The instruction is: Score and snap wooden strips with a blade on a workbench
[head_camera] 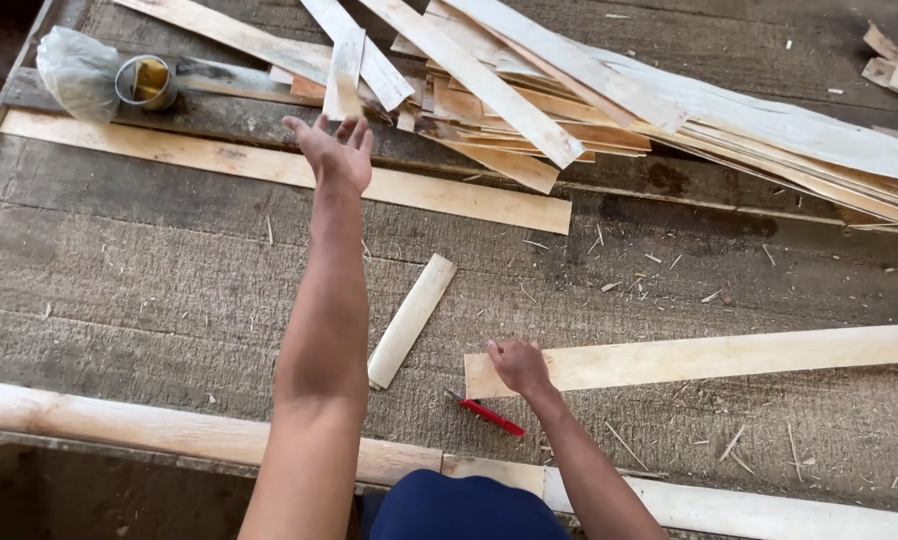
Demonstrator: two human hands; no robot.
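**Hands at work among wood strips on a rough plank surface**

The weathered grey plank surface (119, 270) lay littered with splinters. The left hand (337, 152) reached out, fingers spread, holding nothing, just short of the pile of thin strips (589, 90); a long strip (269, 165) lay beneath it. The right hand (517, 365) pressed down, fingers curled, on the near end of a pale strip (719, 357). Judged from this, a strip was being fetched; next called for closing on one. A red pencil (485, 411) lay just behind the right hand, a short offcut (410, 320) to its left.
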